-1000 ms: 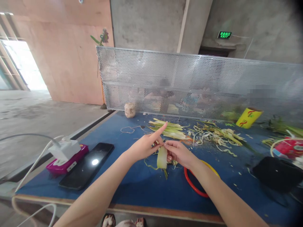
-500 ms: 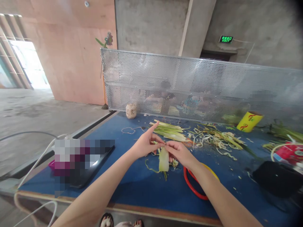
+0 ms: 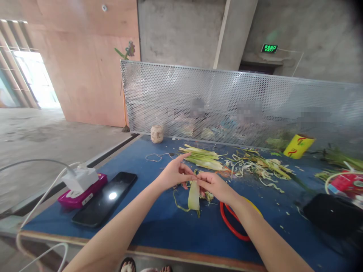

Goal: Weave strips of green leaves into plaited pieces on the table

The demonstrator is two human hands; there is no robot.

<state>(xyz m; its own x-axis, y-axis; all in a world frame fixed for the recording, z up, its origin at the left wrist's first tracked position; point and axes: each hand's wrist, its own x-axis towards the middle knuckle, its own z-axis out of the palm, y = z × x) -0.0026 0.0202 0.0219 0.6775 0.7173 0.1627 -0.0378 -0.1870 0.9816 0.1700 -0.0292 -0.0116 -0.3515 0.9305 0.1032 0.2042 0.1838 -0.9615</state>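
Observation:
My left hand (image 3: 175,174) and my right hand (image 3: 214,185) meet over the blue table. Their thumbs and fingertips pinch the top end of a broad, pale green leaf piece (image 3: 194,197), which hangs down between them. My left index finger points up and away from the grip. Just what the fingertips do at the top of the leaf is hidden. Beneath it lie thin curled leaf scraps (image 3: 209,197). Beyond my hands rests a bundle of pale green leaf strips (image 3: 202,156). A red and yellow ring (image 3: 231,226) lies partly under my right forearm.
Shredded leaf trimmings (image 3: 261,166) spread at the back right, near a yellow roll (image 3: 299,146). A black phone (image 3: 106,200) and a purple power strip (image 3: 82,196) with cables sit at left. A perforated metal panel (image 3: 181,90) borders the back; a black object (image 3: 331,211) lies right.
The hanging leaf piece has swung slightly left and turned, so it looks narrower. My right fingers have shifted a little left towards my left fingertips.

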